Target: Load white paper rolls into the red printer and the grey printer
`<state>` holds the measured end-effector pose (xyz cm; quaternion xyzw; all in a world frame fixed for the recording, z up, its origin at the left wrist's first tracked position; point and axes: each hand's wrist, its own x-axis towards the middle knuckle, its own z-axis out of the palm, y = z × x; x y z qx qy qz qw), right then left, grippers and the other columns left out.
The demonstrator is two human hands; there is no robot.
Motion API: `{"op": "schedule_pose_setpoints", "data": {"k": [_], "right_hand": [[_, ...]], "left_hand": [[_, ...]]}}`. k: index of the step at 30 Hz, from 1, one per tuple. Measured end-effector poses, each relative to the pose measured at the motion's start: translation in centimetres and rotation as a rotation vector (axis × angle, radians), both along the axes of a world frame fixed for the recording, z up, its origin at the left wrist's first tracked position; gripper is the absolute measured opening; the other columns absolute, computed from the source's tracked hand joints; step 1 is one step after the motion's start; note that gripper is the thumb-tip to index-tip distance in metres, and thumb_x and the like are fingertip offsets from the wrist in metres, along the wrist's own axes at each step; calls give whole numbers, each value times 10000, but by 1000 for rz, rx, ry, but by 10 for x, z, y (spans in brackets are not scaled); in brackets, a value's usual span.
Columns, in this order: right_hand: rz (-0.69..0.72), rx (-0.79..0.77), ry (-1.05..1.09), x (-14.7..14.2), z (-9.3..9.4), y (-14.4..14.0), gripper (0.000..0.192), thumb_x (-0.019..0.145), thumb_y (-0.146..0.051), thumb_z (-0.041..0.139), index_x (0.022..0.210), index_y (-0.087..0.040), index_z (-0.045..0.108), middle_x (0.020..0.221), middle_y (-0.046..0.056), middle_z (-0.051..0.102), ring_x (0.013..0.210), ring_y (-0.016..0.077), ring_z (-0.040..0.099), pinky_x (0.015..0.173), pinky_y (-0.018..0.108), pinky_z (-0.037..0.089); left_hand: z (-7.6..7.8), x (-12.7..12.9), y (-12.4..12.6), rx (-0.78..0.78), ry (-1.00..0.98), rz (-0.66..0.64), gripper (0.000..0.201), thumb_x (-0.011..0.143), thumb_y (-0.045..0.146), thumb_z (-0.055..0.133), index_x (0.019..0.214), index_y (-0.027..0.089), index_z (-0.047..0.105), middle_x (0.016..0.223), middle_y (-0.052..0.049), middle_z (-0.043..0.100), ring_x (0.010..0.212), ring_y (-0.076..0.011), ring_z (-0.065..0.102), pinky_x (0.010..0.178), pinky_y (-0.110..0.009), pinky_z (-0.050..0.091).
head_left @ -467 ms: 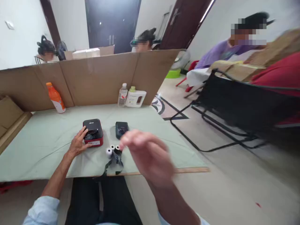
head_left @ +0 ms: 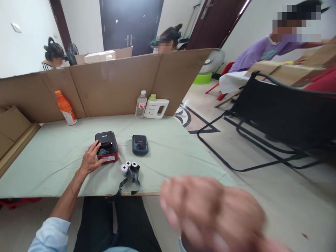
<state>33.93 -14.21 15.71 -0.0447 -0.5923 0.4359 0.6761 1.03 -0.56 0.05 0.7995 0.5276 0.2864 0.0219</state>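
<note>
Red-sided and black-topped, the small printer [head_left: 106, 147] sat mid-desk [head_left: 52, 157]; the left hand [head_left: 90, 160] rested spread against its near-left edge. Paper rolls [head_left: 128, 167] lay just right of it. The right hand [head_left: 210, 213] hung blurred, off the desk, grip unreadable.
</note>
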Motion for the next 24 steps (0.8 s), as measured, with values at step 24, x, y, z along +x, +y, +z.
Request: {"op": "schedule_pose_setpoints", "data": {"k": [24], "right_hand": [[-58,-367,-849,-49,-153,173,570,906,-443,679,1414,-192,618,1320,124,706,1219,316,653,1010,447,536]], "left_hand": [[0,1,13,-253,-244,124,967,757,492,825,1584,187,428,1614,-199,450,1440,-396,508,1142,-537,480]]}}
